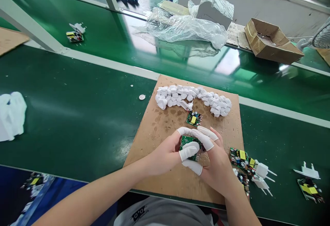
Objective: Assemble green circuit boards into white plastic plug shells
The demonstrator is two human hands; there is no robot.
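Note:
Between both hands is a green circuit board [186, 141], held over a cardboard sheet [157, 150]. My left hand [177, 147] grips its left side, with white finger cots on the thumb and fingers. My right hand [211, 150], also in white finger cots, closes around the board's right side; part of the board is hidden under the fingers. Just beyond the hands lies another circuit board [194, 118] with a yellow transformer, touching a white plug piece [186, 105]. A curved band of small white caps [177, 93] spreads along the sheet's far side.
Several circuit boards [239, 155] with white plugs [262, 170] lie to the right, another board [310, 189] farther right. A white glove or cloth [11, 116] is at left. Across the belt [108, 36] sit plastic wrap [185, 26], a cardboard box [273, 42] and a fan [322, 36].

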